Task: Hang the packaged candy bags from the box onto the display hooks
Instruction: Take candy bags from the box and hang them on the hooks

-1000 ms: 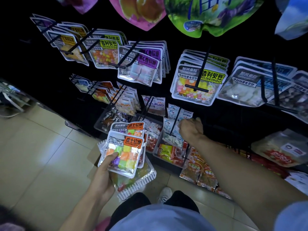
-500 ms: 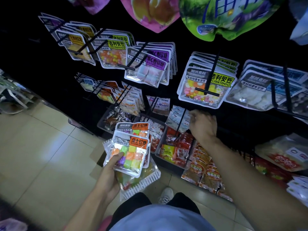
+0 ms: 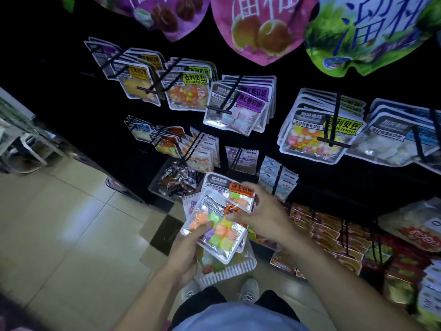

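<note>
My left hand [image 3: 188, 244] is gripping a small stack of candy bags [image 3: 218, 225] from below, thumb pressing across the front bag of coloured cubes. My right hand [image 3: 260, 213] is pinching the top edge of that stack near the orange label, fingers curling over the bags to peel one away. Both hands are hovering over the white-edged box [image 3: 229, 271] on the floor tiles [image 3: 71, 223], just in front of the display hooks [image 3: 334, 125]. The slick foil could be my trouble: if I'm pinching two bags together, the spare may slide off and drop, or the hang-hole may miss the hook tip.
</note>
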Demonstrator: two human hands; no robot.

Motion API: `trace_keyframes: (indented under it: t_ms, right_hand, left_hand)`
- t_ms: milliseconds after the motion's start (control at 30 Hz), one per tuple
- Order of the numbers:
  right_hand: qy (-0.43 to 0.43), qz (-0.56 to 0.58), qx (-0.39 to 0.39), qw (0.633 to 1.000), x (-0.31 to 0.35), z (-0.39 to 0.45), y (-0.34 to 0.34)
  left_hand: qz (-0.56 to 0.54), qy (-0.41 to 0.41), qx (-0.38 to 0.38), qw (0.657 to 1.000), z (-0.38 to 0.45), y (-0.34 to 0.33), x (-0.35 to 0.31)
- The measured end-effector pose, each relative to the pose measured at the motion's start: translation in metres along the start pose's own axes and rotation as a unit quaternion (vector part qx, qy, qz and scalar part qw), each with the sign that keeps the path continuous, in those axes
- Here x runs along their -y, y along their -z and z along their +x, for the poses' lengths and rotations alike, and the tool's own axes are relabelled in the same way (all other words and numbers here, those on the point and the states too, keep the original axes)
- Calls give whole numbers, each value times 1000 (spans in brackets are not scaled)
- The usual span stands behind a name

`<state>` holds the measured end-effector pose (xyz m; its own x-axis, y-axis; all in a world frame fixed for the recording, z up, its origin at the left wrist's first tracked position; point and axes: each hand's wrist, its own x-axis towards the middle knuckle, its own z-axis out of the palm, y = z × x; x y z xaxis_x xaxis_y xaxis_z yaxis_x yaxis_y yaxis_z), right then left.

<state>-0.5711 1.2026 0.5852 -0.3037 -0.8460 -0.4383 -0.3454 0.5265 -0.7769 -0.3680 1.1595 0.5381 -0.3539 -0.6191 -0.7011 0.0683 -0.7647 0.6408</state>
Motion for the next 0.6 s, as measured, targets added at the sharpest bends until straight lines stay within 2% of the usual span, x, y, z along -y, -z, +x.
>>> trace_keyframes:
  t_ms: [300, 600]
  right_hand:
    - [-42, 73, -61, 995, 5, 4, -36]
    - [-40, 157, -67, 985, 24, 18, -52]
  left_hand:
    - [-12, -8, 19, 1000, 1, 28, -14]
    - [-49, 2, 48, 998, 2, 51, -34]
